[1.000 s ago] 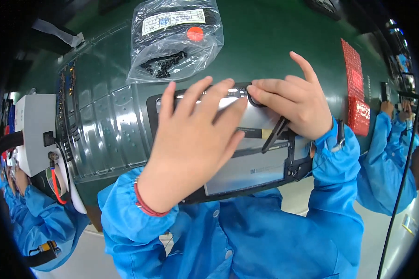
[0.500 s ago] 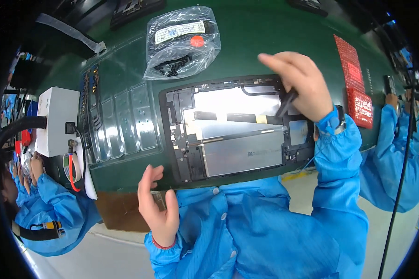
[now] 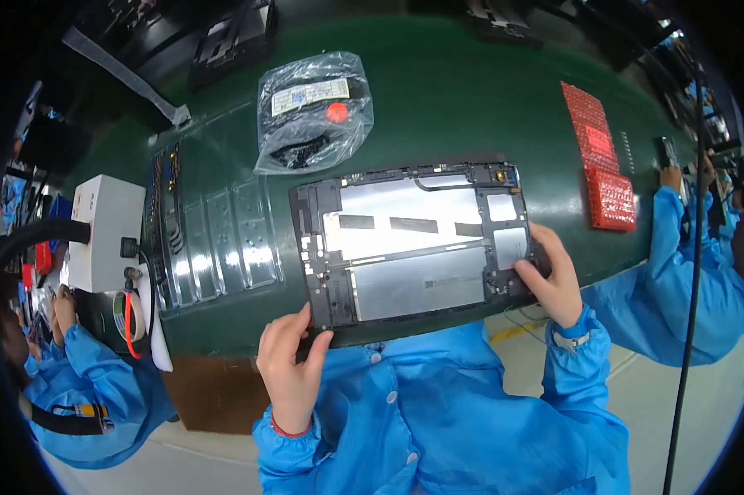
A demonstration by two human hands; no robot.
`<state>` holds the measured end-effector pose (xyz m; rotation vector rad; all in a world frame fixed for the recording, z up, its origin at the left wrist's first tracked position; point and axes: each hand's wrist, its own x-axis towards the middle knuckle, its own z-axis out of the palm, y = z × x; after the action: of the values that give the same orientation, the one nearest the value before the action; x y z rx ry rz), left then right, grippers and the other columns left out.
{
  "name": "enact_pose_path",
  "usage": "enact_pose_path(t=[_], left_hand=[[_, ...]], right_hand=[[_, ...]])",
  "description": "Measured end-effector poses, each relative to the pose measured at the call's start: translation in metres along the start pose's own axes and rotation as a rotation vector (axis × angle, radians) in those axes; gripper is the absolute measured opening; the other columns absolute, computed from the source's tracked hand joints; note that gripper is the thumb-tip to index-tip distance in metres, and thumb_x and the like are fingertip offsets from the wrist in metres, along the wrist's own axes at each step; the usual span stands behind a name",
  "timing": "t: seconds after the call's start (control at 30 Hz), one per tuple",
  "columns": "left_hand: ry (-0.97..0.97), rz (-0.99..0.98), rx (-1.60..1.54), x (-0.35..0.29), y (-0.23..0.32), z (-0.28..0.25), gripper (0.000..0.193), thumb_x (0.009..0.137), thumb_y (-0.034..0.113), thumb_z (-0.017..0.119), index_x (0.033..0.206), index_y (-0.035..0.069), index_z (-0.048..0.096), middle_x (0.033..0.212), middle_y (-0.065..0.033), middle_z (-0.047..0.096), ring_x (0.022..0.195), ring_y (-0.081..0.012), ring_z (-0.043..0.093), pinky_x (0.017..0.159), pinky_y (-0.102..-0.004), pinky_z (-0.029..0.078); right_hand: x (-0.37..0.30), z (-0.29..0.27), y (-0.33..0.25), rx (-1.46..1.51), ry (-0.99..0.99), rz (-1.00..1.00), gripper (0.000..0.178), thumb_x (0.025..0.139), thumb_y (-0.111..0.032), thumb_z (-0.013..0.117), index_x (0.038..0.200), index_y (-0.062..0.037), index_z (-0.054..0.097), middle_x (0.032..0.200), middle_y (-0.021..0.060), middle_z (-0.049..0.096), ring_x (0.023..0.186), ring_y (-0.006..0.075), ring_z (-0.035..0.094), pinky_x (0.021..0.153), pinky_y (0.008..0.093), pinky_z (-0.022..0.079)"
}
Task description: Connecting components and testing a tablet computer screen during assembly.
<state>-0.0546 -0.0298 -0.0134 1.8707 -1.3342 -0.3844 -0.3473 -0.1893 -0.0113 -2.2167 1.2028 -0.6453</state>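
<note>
An opened tablet lies in front of me, its inside facing up. It shows silvery metal plates, black strips and a dark frame with small parts along the edges. At its lower left corner is my left hand, thumb and fingers curled round the edge. My right hand grips the right edge, the thumb on the inner face and the fingers at the outer side. Some of its fingertips are hidden behind the frame.
Beyond the tablet lies a clear plastic bag with dark parts. A clear moulded tray holding narrow strips is to the left, beside a white box. Red bubble wrap sits to the right. Co-workers in blue sit on both sides.
My right hand has come down from above the tablet's upper right, without the dark piece it held, to the right edge. My left hand has closed on the lower left corner.
</note>
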Motion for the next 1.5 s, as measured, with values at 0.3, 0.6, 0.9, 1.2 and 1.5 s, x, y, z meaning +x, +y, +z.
enact_pose_path(t=[0.3, 0.6, 0.9, 1.2, 1.5], left_hand=[[0.063, 0.368, -0.085, 0.054, 0.044, -0.018, 0.050, 0.069, 0.003, 0.067, 0.117, 0.003, 0.054, 0.100, -0.0123, 0.057, 0.090, -0.0272, 0.055, 0.080, -0.0351, 0.041], [0.050, 0.826, -0.077, 0.129, 0.034, 0.049, 0.038, 0.071, 0.001, 0.059, 0.108, 0.009, 0.057, 0.070, -0.0034, 0.048, 0.065, -0.0198, 0.052, 0.057, -0.0320, 0.041], [-0.199, 0.984, -0.193, 0.134, 0.019, 0.068, 0.030, 0.067, 0.005, 0.060, 0.096, 0.014, 0.063, 0.062, -0.0014, 0.041, 0.054, -0.0168, 0.048, 0.051, -0.0294, 0.038], [-0.351, 0.983, -0.223, 0.134, 0.017, 0.069, 0.023, 0.072, 0.008, 0.058, 0.095, 0.013, 0.061, 0.065, -0.0007, 0.042, 0.058, -0.0151, 0.048, 0.054, -0.0279, 0.039], [-0.358, 0.989, -0.254, 0.131, 0.017, 0.070, 0.020, 0.072, 0.007, 0.059, 0.091, 0.013, 0.061, 0.065, -0.0010, 0.042, 0.056, -0.0153, 0.048, 0.053, -0.0281, 0.039]], right_hand=[[0.052, -0.029, -0.012, 1.220, 0.210, 0.454, 0.035, 0.090, -0.021, 0.046, 0.123, -0.0074, 0.044, 0.087, 0.0029, 0.061, 0.049, 0.0035, 0.048, 0.035, 0.0150, 0.028], [0.252, -0.015, 0.009, 1.256, 0.229, 0.313, 0.010, 0.086, -0.020, 0.057, 0.092, -0.0147, 0.050, 0.072, -0.0032, 0.050, 0.042, 0.0076, 0.029, 0.042, 0.0215, 0.027], [0.365, 0.045, 0.023, 1.164, 0.214, 0.429, 0.019, 0.084, -0.024, 0.060, 0.096, -0.0173, 0.047, 0.080, -0.0035, 0.049, 0.041, 0.0110, 0.032, 0.046, 0.0278, 0.038], [0.411, 0.055, 0.047, 0.810, 0.113, 0.442, 0.034, 0.077, -0.037, 0.066, 0.082, -0.0082, 0.050, 0.066, 0.0005, 0.047, 0.050, 0.0096, 0.039, 0.046, 0.0243, 0.036], [0.417, 0.072, 0.057, 0.555, 0.126, 0.357, 0.032, 0.081, -0.035, 0.060, 0.083, -0.0029, 0.059, 0.060, 0.0019, 0.046, 0.049, 0.0127, 0.045, 0.040, 0.0269, 0.036]])
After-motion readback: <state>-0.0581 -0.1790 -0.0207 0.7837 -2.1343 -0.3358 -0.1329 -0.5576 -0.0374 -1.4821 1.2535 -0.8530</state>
